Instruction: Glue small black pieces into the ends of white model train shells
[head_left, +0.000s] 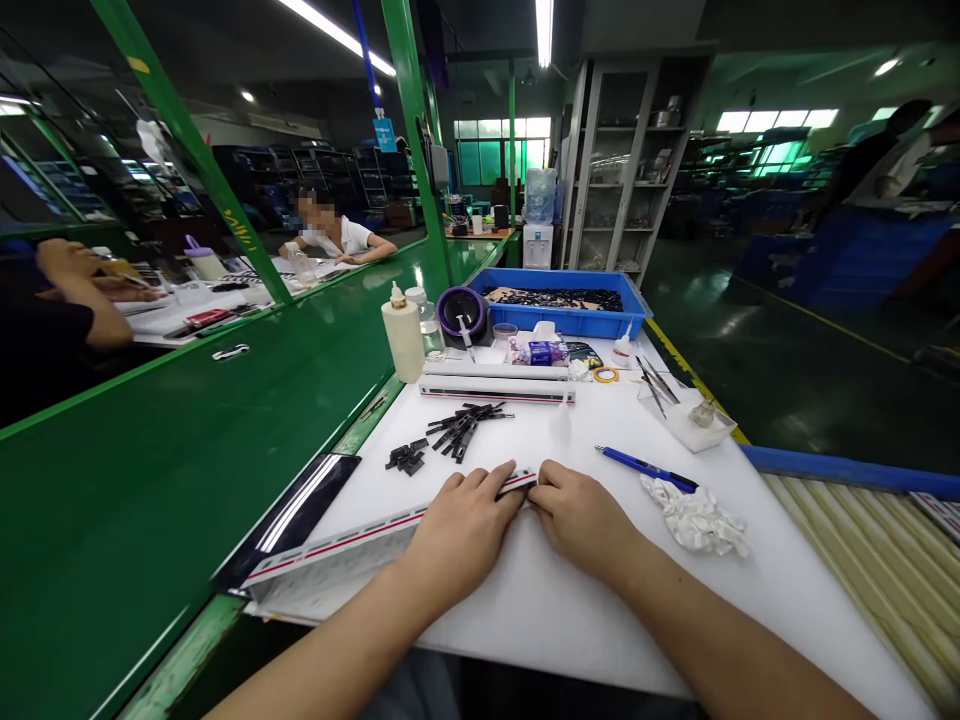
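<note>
A long pale strip (337, 546) with a red line and dark slots lies slanted across the white work surface. My left hand (466, 525) is wrapped over the strip near its right end. At that end my right hand (577, 510) is closed, its fingertips pinched beside the strip's tip; what they hold, if anything, is hidden. Beyond my hands lies a loose pile of black slender parts (463, 428), with a smaller pile of short black pieces (406, 457) to its left. Further back rest more long white strips (496, 388).
Right of my hands are a blue pen (646, 468) and crumpled white tissue (699, 518). Tweezers (654, 385) and a white dish (694, 428) lie beyond. A blue bin (562, 318), a cream bottle (403, 340) and yellow tape (606, 375) stand behind. People sit at left.
</note>
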